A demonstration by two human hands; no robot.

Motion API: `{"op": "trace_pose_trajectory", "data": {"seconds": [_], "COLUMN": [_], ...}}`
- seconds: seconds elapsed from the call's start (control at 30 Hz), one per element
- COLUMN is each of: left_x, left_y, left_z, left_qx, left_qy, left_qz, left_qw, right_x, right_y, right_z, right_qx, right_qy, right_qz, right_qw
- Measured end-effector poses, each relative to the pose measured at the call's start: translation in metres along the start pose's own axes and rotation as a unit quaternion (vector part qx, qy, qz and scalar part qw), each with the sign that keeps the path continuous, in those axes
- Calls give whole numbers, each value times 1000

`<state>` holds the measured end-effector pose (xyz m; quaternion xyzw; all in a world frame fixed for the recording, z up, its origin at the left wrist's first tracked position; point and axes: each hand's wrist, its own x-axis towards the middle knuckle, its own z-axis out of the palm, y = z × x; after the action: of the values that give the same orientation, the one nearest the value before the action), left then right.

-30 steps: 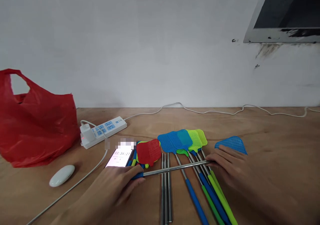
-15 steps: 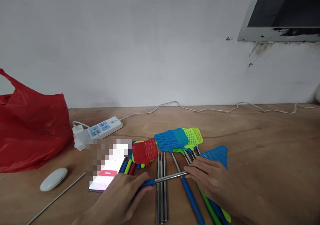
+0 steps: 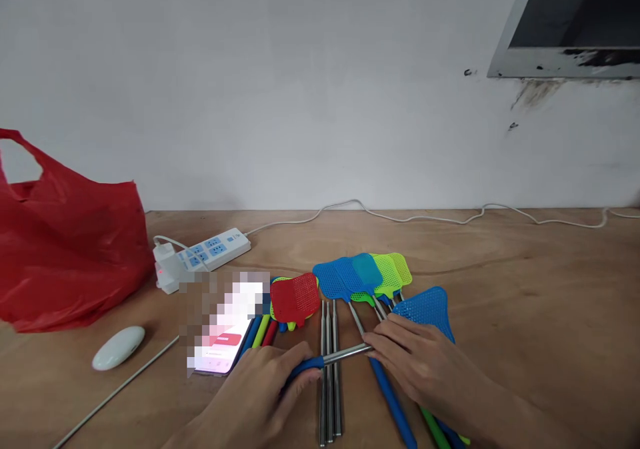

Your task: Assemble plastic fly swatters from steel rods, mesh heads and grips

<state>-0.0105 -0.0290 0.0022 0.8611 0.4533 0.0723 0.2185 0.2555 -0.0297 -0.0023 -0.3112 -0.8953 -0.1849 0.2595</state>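
Observation:
My left hand is closed round the blue handle of a fly swatter whose metal rod runs to the right. My right hand pinches the rod's far end, just below the blue mesh head. The rod crosses over three bare metal rods lying on the wooden table. Behind lies a fan of assembled swatters with blue and green heads. A red swatter head rests on a small pile to the left.
A lit phone lies left of my left hand. A white power strip with a plugged charger, a white mouse-like object and a red plastic bag are at the left. A white cable runs along the wall.
The telescopic rod has become shorter: my right hand has slid left towards my left hand, bringing the blue mesh head with it. The view has shifted slightly.

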Motion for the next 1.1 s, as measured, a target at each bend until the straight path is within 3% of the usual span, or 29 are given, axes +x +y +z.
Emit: {"op": "trace_pose_trajectory", "data": {"seconds": [0.2, 0.27, 0.33, 0.4, 0.47, 0.53, 0.6, 0.93, 1.03, 1.1], "left_x": [-4, -6, -7, -9, -10, -10, -10, -7, -5, -5], "left_y": [0, -4, -9, -13, -14, -13, -11, -3, -1, 1], "left_z": [-3, -2, 0, 2, 4, 4, 4, -1, -1, 0], "left_qx": [-19, -29, -35, -35, -33, -32, -30, -32, -33, -45], "left_qy": [21, 25, 47, 79, 101, 108, 112, 89, 85, 75], "left_qz": [-30, -35, -39, -37, -34, -37, -47, -53, -59, -56], "left_qw": [999, 999, 998, 996, 994, 993, 992, 994, 994, 995], "right_x": [-13, -15, -17, -19, -20, -21, -21, -17, -15, -11], "right_y": [18, 31, 43, 52, 56, 53, 48, 39, 40, 43], "right_z": [-16, -20, -20, -15, -7, 0, 6, 6, 3, -3], "right_qx": [-53, -8, 75, 184, 331, 446, 493, 515, 489, 431], "right_qy": [36, 37, 52, 66, 26, -6, 6, 55, 41, 37], "right_qz": [11, 73, 190, 333, 432, 468, 474, 494, 494, 479], "right_qw": [998, 997, 977, 922, 838, 763, 729, 698, 718, 764]}}
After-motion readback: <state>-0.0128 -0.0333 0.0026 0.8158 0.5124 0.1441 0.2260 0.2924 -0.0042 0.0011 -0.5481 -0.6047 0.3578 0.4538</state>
